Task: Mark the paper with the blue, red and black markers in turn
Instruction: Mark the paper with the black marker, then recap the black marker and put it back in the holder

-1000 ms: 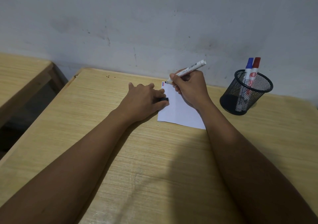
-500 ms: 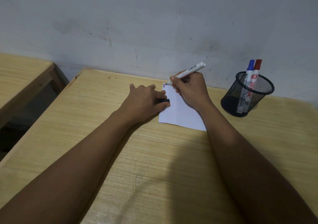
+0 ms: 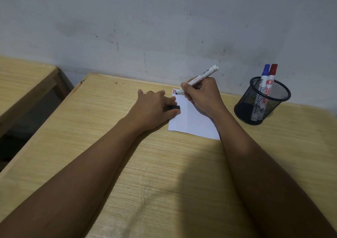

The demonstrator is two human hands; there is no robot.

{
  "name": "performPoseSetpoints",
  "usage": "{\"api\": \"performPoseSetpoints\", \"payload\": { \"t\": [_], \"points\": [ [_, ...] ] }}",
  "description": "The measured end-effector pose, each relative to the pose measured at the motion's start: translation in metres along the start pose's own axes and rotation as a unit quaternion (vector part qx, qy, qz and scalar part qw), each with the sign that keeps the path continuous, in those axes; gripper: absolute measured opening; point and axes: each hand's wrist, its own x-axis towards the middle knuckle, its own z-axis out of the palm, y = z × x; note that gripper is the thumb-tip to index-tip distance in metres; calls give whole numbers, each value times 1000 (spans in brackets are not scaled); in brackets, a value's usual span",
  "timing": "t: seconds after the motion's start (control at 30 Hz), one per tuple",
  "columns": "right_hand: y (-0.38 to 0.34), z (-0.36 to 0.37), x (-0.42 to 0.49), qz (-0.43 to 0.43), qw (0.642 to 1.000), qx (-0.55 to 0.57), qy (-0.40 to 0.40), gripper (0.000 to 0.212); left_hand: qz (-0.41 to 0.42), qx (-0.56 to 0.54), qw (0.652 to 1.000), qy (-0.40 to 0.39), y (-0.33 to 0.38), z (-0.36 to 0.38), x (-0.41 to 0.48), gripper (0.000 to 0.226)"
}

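Observation:
A white sheet of paper (image 3: 191, 122) lies on the wooden table (image 3: 127, 164) near the wall. My right hand (image 3: 202, 97) grips an uncapped white-bodied black marker (image 3: 202, 76), its tip touching the paper's far left corner beside short blue and red strokes (image 3: 174, 91). My left hand (image 3: 155, 106) rests on the paper's left edge and pinches the marker's black cap (image 3: 175, 107) between thumb and fingers. The blue marker (image 3: 264, 74) and red marker (image 3: 272, 75) stand capped in a black mesh cup (image 3: 262, 102) at the right.
A scuffed grey wall (image 3: 164, 27) runs right behind the table. A second wooden table (image 3: 20, 77) stands at the left, with a dark gap between the two. The mesh cup stands a hand's width to the right of the paper.
The marker's tip has shifted slightly at the paper's corner next to the strokes. Both hands stay in nearly the same place; the view has shifted a little.

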Motion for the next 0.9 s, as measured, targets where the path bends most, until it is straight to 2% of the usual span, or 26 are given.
{"api": "performPoseSetpoints", "payload": {
  "t": [0.2,0.37,0.47,0.57,0.7,0.9],
  "points": [
    [-1,-1,0,2,1000,14,0,16,1,2,1000,-2,0,0,1,66],
    [-8,-5,-4,23,993,119,10,10,5,0,1000,2,2,-4,-1,45],
    [-18,-15,-10,30,982,187,8,10,3,1,1000,2,6,-5,-4,49],
    [-39,-31,-22,3,977,209,30,17,-3,1,1000,10,9,-7,-8,53],
    [-66,-60,-49,-47,972,226,35,8,6,5,1000,13,20,-15,-13,41],
    [-96,-118,-95,-96,975,185,70,12,-37,-103,992,70,41,-34,-32,18]
  ]
}}
